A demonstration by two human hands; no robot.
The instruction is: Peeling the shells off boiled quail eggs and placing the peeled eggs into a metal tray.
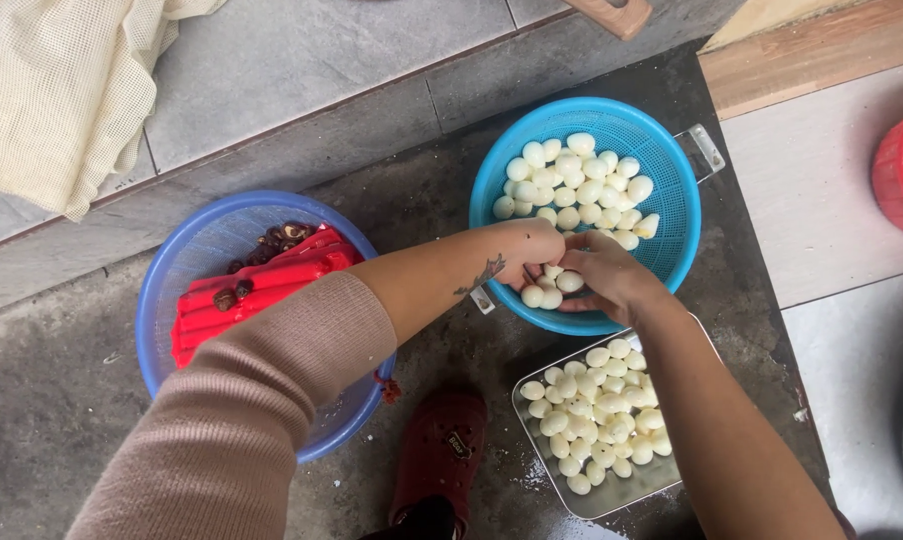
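1. Nearest the camera: one left forearm in a tan-pink knit sleeve, crossing up from the lower left toward the blue colander (661, 215). A small dark tattoo sits near the wrist.
2. Left hand (527, 250) is at the colander's near rim, fingers curled together over a few white peeled cloves; what exactly they pinch is hidden by the knuckles.
3. Right hand (603, 277), bare-armed, meets it at the same near rim, fingertips closed on one white clove (569, 282). Two or three more loose cloves lie just below the fingers, inside the colander.
4. One blue colander, round, perforated, with one metal handle on its far right side. Pile of peeled cloves (576, 185) fills the far half; roughly thirty, too heaped for an exact count.
5. One steel tray (621, 497), square, just nearer than the colander and under the right forearm. Holds another forty or so peeled cloves in a single heap; exact count not possible.
6. One blue basin (186, 255), left of the colander, well apart. Inside: one red slatted plastic piece (261, 285) and a handful of small brown bits along its far edge.
7. One dark red clog (441, 455), nearer than the colander, between basin and tray.
8. One cream mesh cloth (61, 90) far left of the colander; one red container (896, 170) at its right.
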